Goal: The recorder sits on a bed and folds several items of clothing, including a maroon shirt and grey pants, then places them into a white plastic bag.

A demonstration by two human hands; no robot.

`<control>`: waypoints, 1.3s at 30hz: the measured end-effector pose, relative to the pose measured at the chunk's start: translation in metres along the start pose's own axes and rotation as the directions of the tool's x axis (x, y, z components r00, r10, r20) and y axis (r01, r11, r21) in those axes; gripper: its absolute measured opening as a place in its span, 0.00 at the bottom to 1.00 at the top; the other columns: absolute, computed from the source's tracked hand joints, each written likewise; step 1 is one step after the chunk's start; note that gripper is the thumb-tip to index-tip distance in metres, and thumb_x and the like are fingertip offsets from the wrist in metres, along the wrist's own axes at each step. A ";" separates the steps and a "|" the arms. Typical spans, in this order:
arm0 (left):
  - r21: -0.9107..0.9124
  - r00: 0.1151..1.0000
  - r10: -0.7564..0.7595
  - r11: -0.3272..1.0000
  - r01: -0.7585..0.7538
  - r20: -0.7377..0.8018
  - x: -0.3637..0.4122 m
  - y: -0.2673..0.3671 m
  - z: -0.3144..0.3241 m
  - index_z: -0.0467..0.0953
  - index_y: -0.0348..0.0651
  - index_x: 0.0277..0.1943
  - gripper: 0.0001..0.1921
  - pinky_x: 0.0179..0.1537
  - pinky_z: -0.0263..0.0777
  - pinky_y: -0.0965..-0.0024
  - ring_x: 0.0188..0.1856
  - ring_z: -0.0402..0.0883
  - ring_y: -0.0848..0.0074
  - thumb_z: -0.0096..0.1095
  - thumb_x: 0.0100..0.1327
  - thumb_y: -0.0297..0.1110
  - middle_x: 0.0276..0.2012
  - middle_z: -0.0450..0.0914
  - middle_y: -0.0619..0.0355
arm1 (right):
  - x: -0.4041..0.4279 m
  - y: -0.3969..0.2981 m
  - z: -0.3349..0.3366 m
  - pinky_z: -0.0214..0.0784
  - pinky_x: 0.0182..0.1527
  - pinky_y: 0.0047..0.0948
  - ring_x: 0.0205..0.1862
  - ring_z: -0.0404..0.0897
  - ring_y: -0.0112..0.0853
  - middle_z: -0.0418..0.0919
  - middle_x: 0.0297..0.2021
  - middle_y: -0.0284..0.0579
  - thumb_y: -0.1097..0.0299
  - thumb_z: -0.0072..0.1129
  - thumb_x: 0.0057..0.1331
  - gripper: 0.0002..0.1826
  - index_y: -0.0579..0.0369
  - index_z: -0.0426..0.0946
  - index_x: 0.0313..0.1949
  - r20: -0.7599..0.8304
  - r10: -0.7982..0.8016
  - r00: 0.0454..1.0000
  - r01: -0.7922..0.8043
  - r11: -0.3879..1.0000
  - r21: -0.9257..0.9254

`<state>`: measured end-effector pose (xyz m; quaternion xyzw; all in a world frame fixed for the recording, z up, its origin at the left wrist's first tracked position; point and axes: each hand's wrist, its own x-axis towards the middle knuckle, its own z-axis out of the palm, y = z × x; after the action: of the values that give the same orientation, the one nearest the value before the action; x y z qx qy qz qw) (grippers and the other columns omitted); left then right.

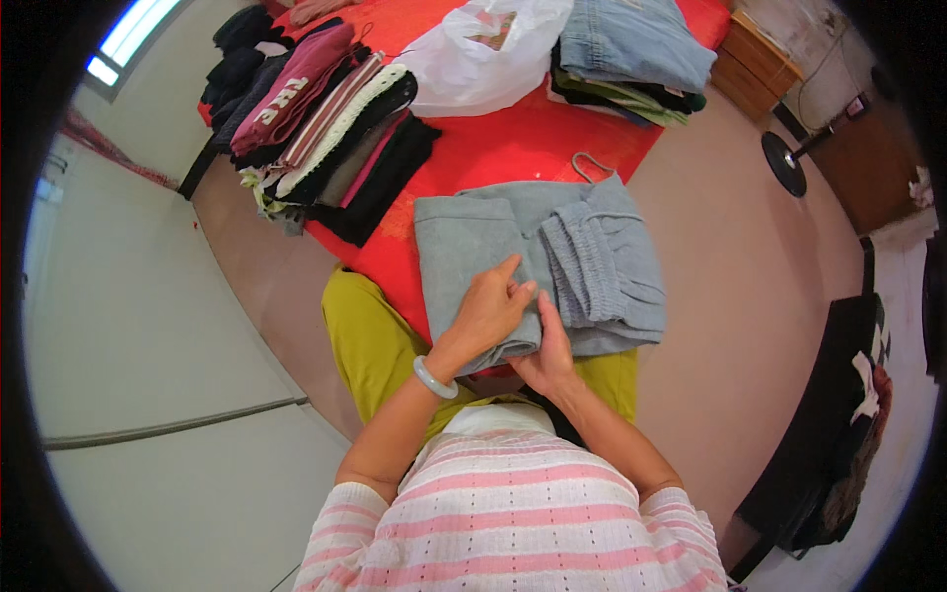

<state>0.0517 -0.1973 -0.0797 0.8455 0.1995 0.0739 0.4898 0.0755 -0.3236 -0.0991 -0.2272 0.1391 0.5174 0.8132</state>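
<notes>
Folded grey trousers [473,244] lie at the near end of the red cloth, over my knees. Their gathered elastic waistband [581,270] is turned to the right, and a grey drawstring loop [592,164] sticks out at the far edge. My left hand [492,307], with a pale bangle on the wrist, rests on top of the folded fabric, index finger stretched out and the others bent. At the near edge, my right hand [549,344] grips a rolled fold of the trousers, thumb up and fingers partly hidden underneath.
A long row of folded clothes [325,140] leans at the left of the red cloth [518,152]. Beyond are a white plastic bag [473,70] and a stack topped by blue jeans [629,44]. A wooden drawer unit [755,66] and a round black stand base [784,164] are at right.
</notes>
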 end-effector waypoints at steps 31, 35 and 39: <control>-0.504 0.907 -0.419 0.793 0.341 -0.046 -0.010 -0.054 -0.062 0.71 0.24 0.54 0.30 0.48 0.76 0.66 0.46 0.82 0.65 0.74 0.51 0.32 0.47 0.81 0.45 | -0.023 -0.210 -0.023 0.70 0.57 0.35 0.55 0.77 0.34 0.76 0.55 0.47 0.65 0.70 0.53 0.40 0.64 0.64 0.63 -0.001 -0.141 0.990 0.069 0.488 -0.870; -0.547 0.932 -0.352 0.799 0.250 -0.089 -0.008 -0.057 -0.057 0.73 0.26 0.52 0.27 0.47 0.76 0.66 0.45 0.83 0.65 0.73 0.50 0.31 0.45 0.82 0.46 | -0.026 -0.162 0.053 0.70 0.56 0.32 0.53 0.77 0.36 0.77 0.51 0.52 0.73 0.66 0.49 0.39 0.66 0.63 0.62 0.213 -0.343 0.915 0.203 -0.064 -0.977; -0.477 0.918 -0.360 0.844 0.245 -0.165 0.001 -0.060 -0.045 0.73 0.29 0.51 0.25 0.46 0.76 0.64 0.45 0.82 0.66 0.71 0.51 0.30 0.44 0.81 0.47 | -0.009 -0.084 0.099 0.72 0.53 0.41 0.50 0.80 0.49 0.76 0.50 0.66 0.71 0.60 0.51 0.36 0.66 0.64 0.61 0.539 -0.333 0.774 0.302 -0.554 -0.776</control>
<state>0.0219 -0.1347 -0.1087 0.6517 0.3686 0.1438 0.6471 0.1468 -0.3105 0.0091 -0.8216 -0.4246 0.0820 0.3714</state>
